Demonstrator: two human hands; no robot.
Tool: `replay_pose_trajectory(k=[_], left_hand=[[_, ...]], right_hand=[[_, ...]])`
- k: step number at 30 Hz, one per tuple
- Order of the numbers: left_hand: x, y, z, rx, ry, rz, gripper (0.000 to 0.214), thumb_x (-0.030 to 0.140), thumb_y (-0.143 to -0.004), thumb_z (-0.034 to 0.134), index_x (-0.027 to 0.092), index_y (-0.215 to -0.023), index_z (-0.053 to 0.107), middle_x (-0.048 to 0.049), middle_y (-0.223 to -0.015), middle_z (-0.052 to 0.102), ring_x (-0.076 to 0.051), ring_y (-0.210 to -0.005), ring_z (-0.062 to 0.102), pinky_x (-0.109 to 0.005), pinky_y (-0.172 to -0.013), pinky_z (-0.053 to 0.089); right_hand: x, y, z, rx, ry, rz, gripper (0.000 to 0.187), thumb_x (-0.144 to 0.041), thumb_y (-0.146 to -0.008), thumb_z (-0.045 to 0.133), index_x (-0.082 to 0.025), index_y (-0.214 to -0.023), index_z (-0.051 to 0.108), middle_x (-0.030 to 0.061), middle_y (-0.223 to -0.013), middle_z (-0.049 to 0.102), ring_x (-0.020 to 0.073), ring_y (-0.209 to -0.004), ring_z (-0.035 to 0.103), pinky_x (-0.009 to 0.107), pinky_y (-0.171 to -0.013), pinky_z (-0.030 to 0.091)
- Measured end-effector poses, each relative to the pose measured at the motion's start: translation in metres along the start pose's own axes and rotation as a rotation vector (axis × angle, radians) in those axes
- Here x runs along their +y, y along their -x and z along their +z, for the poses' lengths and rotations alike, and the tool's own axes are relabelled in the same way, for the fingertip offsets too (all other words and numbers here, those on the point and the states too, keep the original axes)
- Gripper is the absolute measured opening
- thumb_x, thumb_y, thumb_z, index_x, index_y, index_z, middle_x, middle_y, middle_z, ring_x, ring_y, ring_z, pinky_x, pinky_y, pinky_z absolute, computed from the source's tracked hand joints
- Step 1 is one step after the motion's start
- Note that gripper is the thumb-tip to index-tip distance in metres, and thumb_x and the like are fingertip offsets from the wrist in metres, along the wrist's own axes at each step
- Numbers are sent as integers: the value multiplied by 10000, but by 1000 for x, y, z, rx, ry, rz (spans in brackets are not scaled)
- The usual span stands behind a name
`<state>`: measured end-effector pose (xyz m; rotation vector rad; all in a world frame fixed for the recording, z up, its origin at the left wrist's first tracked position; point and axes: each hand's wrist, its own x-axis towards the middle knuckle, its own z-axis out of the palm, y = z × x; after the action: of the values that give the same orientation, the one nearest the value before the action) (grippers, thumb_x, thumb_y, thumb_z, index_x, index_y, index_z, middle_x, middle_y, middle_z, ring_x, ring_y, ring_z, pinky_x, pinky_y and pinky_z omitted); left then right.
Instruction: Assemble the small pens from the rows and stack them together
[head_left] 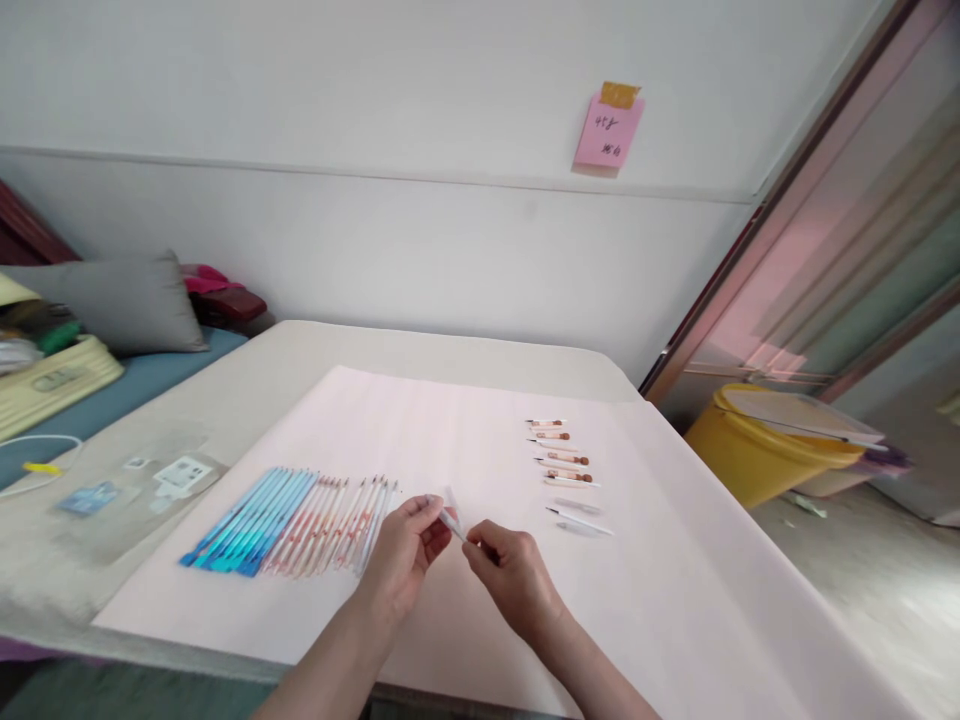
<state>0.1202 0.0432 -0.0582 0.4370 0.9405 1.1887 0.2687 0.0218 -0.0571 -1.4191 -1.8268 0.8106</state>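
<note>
My left hand is closed around a slim whitish, partly see-through pen over the paper near the table's front. The fingertips of my right hand pinch the pen's lower end, so both hands grip it. To the left lies a neat row of pens: blue ones, then several clear ones with reddish patterns, then whitish ones partly behind my left hand. On the right are pen parts with brown figures beside thin dark-tipped refills, and below them a white refill between clear pieces.
White paper covers much of the table. Clear plastic packaging lies on the left. A yellow bin stands beyond the right edge. A pink note is taped to the wall. A grey cushion rests at the left.
</note>
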Motion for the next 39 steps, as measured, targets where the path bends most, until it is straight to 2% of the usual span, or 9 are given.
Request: replay_pose_trajectory(k=[8, 15, 20, 23, 25, 28, 32, 36, 39], left_hand=[[-15, 12, 11, -150, 13, -65, 178, 281, -709, 674, 133, -771, 597, -73, -789, 647, -158, -754, 620, -285, -731, 484], [-20, 20, 19, -197, 37, -117, 195, 296, -735, 647, 121, -811, 605, -92, -805, 656, -177, -745, 634, -266, -647, 498], [-14, 8, 7, -3, 123, -130, 115, 194, -721, 658, 109, -767, 595, -102, -778, 657, -141, -692, 631, -226, -626, 517], [0, -6, -5, 140, 209, -93, 53, 123, -733, 628, 99, -747, 582, -109, -748, 652, -148, -697, 639, -220, -605, 529], [11, -13, -12, 198, 255, -47, 26, 93, -748, 602, 96, -751, 576, -105, -740, 647, -148, -702, 643, -212, -588, 533], [22, -18, -20, 231, 279, -17, 17, 78, -765, 579, 89, -757, 569, -109, -747, 644, -143, -700, 646, -200, -566, 536], [23, -17, -21, 204, 282, -16, 11, 76, -769, 576, 85, -768, 570, -110, -746, 642, -153, -710, 650, -200, -554, 539], [20, -15, -19, 188, 281, -27, 14, 79, -774, 571, 92, -767, 571, -109, -744, 642, -163, -717, 653, -208, -550, 544], [21, -13, -18, 183, 280, -28, 16, 82, -772, 575, 92, -760, 569, -111, -747, 644, -156, -702, 651, -207, -555, 544]], right_hand=[[1, 7, 1, 205, 223, -144, 206, -355, -869, 431, -183, -848, 543, 14, -718, 559, 98, -556, 473, 196, -540, 332], [-4, 10, 2, 169, 143, -165, 213, -373, -853, 452, -184, -878, 545, 20, -739, 544, 121, -618, 493, 210, -564, 368], [-4, 3, -3, 192, -160, -18, 304, -397, -897, 323, -198, -853, 549, -9, -685, 554, 116, -603, 509, 214, -587, 398], [6, -6, -4, 213, -136, 112, 323, -380, -901, 296, -204, -821, 555, -16, -644, 547, 123, -584, 519, 223, -570, 399], [14, -10, -1, 154, 21, 164, 261, -331, -880, 347, -210, -848, 577, -1, -687, 582, 140, -625, 546, 241, -596, 407], [23, -11, 9, -4, 319, 112, 286, -216, -826, 411, -239, -1055, 580, 56, -997, 625, 190, -878, 574, 292, -744, 419], [31, -5, 27, -205, 585, -6, 518, -188, -776, 481, -267, -1286, 433, 81, -1355, 426, 265, -1222, 370, 393, -935, 334], [35, -5, 34, -253, 673, -77, 519, -224, -798, 480, -229, -1309, 394, 95, -1397, 366, 272, -1252, 325, 409, -958, 316], [35, -8, 33, -220, 723, -141, 339, -177, -798, 481, -202, -1133, 528, 104, -1215, 527, 251, -1107, 463, 370, -876, 379]])
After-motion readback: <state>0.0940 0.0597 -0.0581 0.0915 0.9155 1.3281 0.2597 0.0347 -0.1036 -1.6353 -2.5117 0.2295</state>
